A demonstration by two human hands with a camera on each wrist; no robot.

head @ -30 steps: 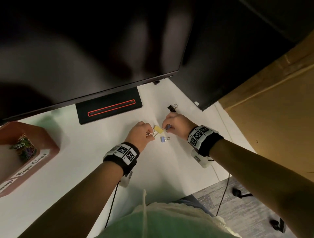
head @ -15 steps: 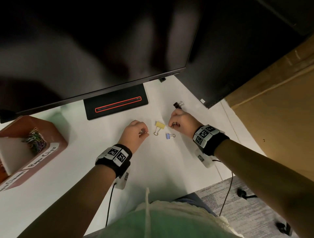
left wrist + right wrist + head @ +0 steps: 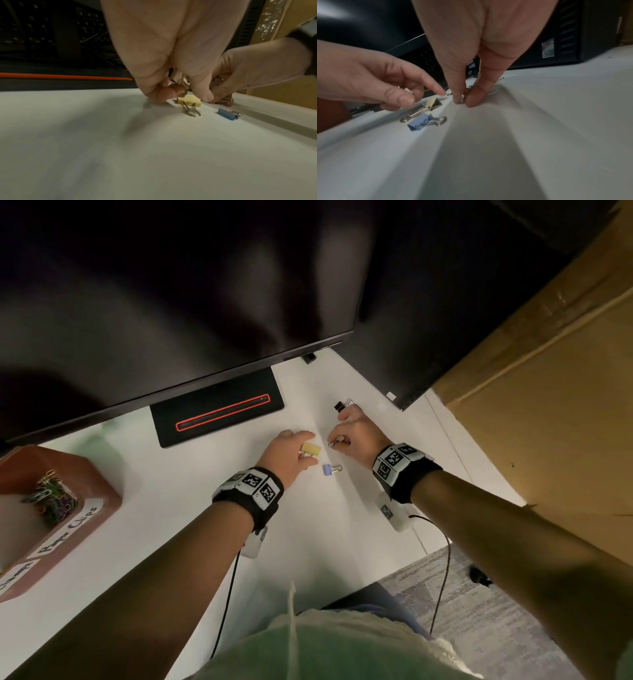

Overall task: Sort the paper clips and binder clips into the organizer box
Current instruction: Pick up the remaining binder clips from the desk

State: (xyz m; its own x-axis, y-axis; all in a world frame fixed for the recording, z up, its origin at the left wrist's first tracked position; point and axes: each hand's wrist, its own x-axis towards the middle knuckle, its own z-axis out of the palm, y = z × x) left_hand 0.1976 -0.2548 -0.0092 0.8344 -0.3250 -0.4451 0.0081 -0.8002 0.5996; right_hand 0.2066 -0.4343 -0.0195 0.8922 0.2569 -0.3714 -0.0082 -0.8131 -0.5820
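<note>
On desk (image 3: 191, 508), at twelve o'clock: my left hand (image 3: 286, 455) holds small metal clips, fingers reaching over the yellow binder clip (image 3: 311, 450); my right hand (image 3: 356, 436) pinches a wire paper clip (image 3: 462, 98). Blue binder clip (image 3: 330, 469) lies between. Organizer box (image 3: 68, 474) at nine o'clock. Next, I judge: carry across.

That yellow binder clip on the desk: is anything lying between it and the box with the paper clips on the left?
Nothing visible does. From the yellow binder clip to the organizer box the head view shows only bare white desk. The left hand hovers right over the clip, fingers already curled around something small.
</note>
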